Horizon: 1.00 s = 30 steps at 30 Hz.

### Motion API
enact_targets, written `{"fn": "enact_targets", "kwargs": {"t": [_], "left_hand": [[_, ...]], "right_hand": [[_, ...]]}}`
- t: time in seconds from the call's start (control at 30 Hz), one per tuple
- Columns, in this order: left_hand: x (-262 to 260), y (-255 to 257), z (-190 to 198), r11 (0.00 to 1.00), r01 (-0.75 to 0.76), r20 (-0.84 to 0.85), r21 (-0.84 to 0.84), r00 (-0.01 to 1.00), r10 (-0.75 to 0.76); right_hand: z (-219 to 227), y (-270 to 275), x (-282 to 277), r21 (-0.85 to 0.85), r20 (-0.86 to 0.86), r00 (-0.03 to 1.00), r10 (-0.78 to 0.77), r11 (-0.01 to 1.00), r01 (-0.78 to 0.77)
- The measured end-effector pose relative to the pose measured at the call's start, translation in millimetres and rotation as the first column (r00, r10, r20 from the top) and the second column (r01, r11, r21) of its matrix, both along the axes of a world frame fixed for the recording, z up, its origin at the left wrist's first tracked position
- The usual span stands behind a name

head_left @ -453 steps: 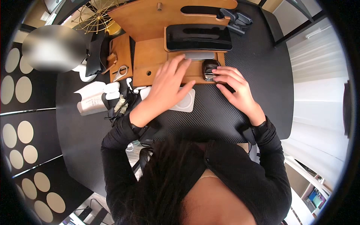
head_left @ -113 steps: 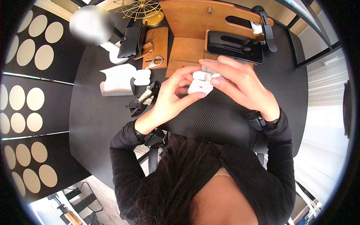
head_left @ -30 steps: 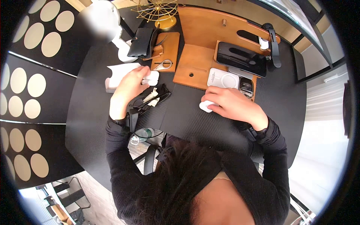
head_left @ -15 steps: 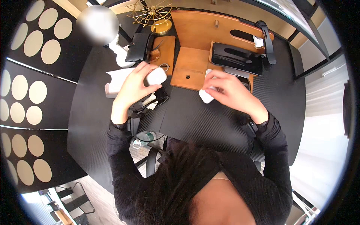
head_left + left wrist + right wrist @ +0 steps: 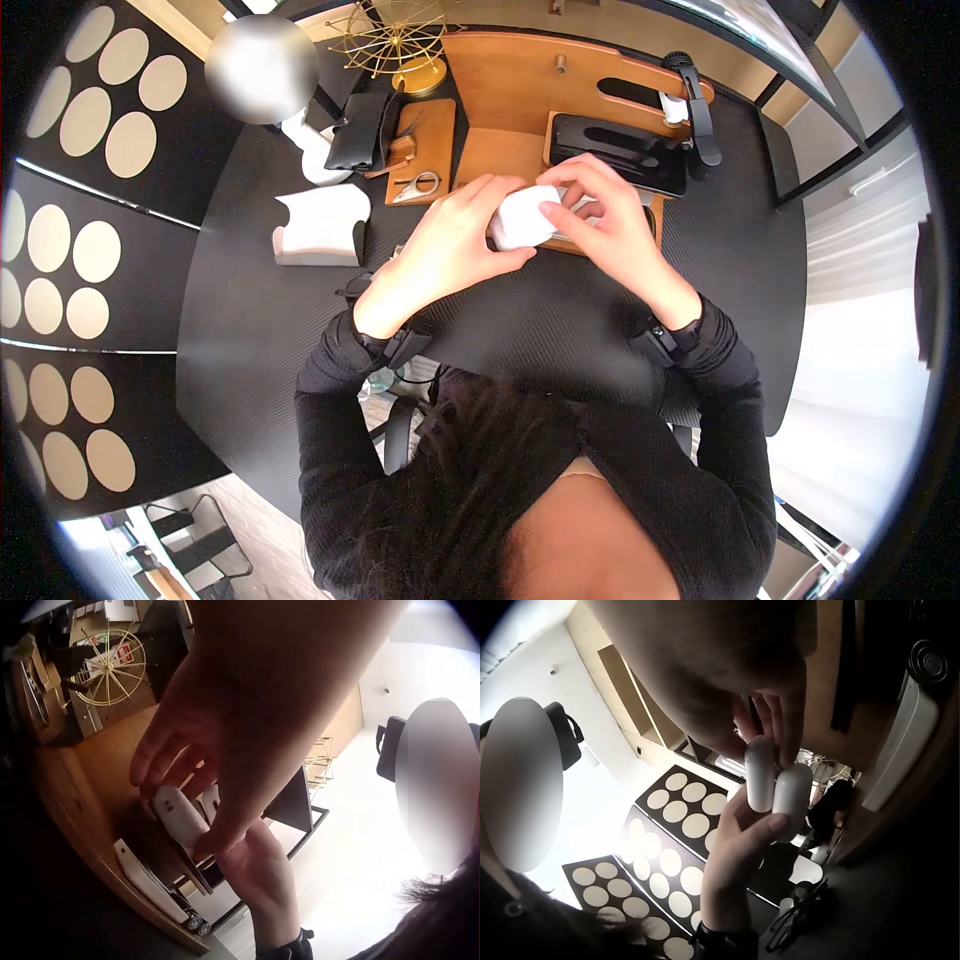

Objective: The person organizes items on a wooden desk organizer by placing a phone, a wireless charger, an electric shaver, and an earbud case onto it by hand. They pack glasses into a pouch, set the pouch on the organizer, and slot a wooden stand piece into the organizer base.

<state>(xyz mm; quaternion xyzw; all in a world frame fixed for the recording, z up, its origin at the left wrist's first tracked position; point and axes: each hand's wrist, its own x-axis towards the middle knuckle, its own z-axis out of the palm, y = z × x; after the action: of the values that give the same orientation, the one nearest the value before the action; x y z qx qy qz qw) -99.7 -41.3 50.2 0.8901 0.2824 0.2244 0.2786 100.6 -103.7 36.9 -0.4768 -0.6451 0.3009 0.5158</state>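
Note:
Two white earbud cases are held side by side over the front edge of the tan desk organizer [image 5: 500, 150]. In the right wrist view, the left hand [image 5: 739, 855] grips the lower earbud case [image 5: 791, 801], its thumb across one end. Fingers of the right hand [image 5: 622, 240] pinch the other case [image 5: 760, 776] from above. In the head view the left hand [image 5: 445, 238] has its fingers behind the white case [image 5: 524, 218], and the second case is mostly hidden. Small dark spots mark one case [image 5: 178, 814] in the left wrist view.
A black phone [image 5: 620, 155] lies on the organizer. Left of it are scissors [image 5: 418, 185] on a tan leather piece, a black pouch [image 5: 365, 130], a white lamp [image 5: 312, 150] and an opened white box [image 5: 322, 228]. A white charging pad [image 5: 904, 742] lies close to the hands.
The left hand has picked up an earbud case from beside the white box and carried it right. The right hand has lifted its own case, and the two are now together.

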Motion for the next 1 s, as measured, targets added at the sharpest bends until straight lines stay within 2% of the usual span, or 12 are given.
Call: {"fn": "enact_targets", "kwargs": {"t": [0.07, 0.13, 0.2, 0.33, 0.5, 0.63, 0.67, 0.7, 0.73, 0.8, 0.93, 1.0], "left_hand": [[2, 0, -2, 1.0, 0.009, 0.064, 0.003, 0.998, -0.009], [3, 2, -5, 0.993, 0.046, 0.011, 0.106, 0.999, -0.047], [2, 3, -8, 0.995, 0.036, 0.029, 0.098, 0.999, -0.039], [-4, 5, -3, 0.999, 0.042, 0.023, -0.024, 0.999, -0.041], [-7, 11, -7, 0.995, 0.058, -0.005, -0.084, 0.998, -0.059], [-8, 19, -7, 0.999, 0.015, 0.015, -0.034, 1.0, -0.014], [-9, 25, -11, 0.995, -0.045, 0.012, -0.089, 0.999, 0.046], [-9, 37, -20, 0.996, -0.082, 0.024, -0.043, 0.996, 0.083], [-7, 46, -25, 0.995, -0.098, 0.008, -0.021, 0.995, 0.099], [-1, 63, -35, 0.99, -0.122, -0.034, 0.064, 0.992, 0.125], [22, 79, -45, 0.972, -0.174, -0.011, 0.159, 0.984, 0.178], [34, 77, -43, 0.963, -0.183, -0.08, 0.196, 0.976, 0.202]], "right_hand": [[-1, -3, -3, 0.016, 0.157, 0.987, -0.027, 1.0, 0.025], [-4, -5, -6, -0.007, 0.17, 0.985, -0.02, 1.0, 0.022], [-14, -4, -7, 0.003, 0.196, 0.98, -0.013, 1.0, 0.013], [-23, -2, -7, -0.035, 0.134, 0.991, 0.021, 0.999, -0.017], [-27, 5, -7, -0.151, 0.093, 0.994, 0.052, 0.988, -0.038], [-33, 8, -7, -0.048, 0.117, 0.993, 0.009, 0.999, -0.004], [-28, 5, -6, -0.018, 0.215, 0.977, -0.005, 1.0, 0.009], [-24, 1, -6, 0.013, 0.311, 0.95, -0.022, 1.0, 0.019], [-20, -4, -5, 0.01, 0.31, 0.951, -0.023, 1.0, 0.021], [-12, -14, -4, -0.118, 0.325, 0.938, 0.123, 0.989, -0.089], [-14, -28, -1, -0.24, 0.347, 0.903, 0.252, 0.955, -0.174], [-19, -28, 5, -0.166, 0.397, 0.893, 0.213, 0.973, -0.159]]}}
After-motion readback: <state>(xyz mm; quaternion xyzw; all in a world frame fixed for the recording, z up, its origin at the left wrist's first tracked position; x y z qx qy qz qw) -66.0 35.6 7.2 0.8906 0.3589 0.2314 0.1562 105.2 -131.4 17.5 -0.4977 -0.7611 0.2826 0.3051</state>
